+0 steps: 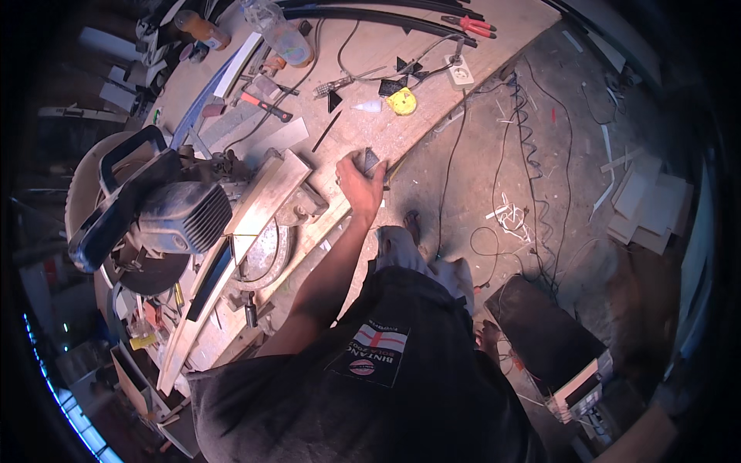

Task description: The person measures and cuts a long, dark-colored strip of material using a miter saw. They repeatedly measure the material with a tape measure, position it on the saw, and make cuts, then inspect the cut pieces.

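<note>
My left hand [360, 187] rests at the front edge of the wooden workbench [432, 116]. Its thumb and fingers close around a small dark grey triangular piece [370, 160]; the fingers hide part of it. Close by on the bench lies a thin black strip [326, 131]. Farther back are a yellow tape measure [401, 101], a pale pointed piece [367, 106] and several small black triangles [334, 101]. To the left of the hand stands a blue miter saw [174, 208] with a long wooden fence [270, 193]. My right hand does not show.
A socket block [460, 71] with a cable and red-handled pliers [472, 25] sit near the bench's far edge. An orange-and-black-handled tool [266, 106] and bottles [279, 35] lie or stand farther left. Cables [532, 147] and stacked boards [648, 201] are on the floor.
</note>
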